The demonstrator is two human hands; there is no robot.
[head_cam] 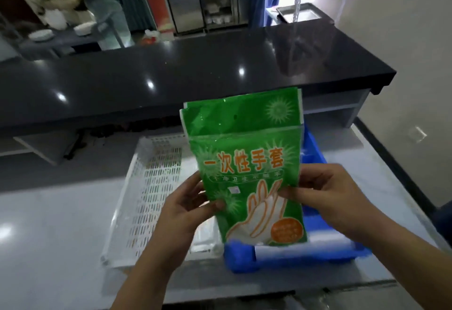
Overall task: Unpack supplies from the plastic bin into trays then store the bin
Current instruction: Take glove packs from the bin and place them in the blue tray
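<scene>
Both my hands hold up a stack of green packets of disposable gloves (pixel 247 162), upright, above the blue plastic bin (pixel 315 256). My left hand (pixel 193 207) pinches the stack's left edge, thumb on the front. My right hand (pixel 325 194) pinches the right edge the same way. At least two packets show, one behind the other. The bin stands on the pale counter at the right, mostly hidden behind the packets; a white roll (pixel 293 251) lies along its near wall. A white perforated tray (pixel 151 187) stands beside the bin on its left.
A long black glossy counter (pixel 195 69) runs across behind the pale work surface (pixel 49 216). A wall closes off the right side. Beyond the black counter are plates, a metal cabinet, a shelf rack and a person at the far left.
</scene>
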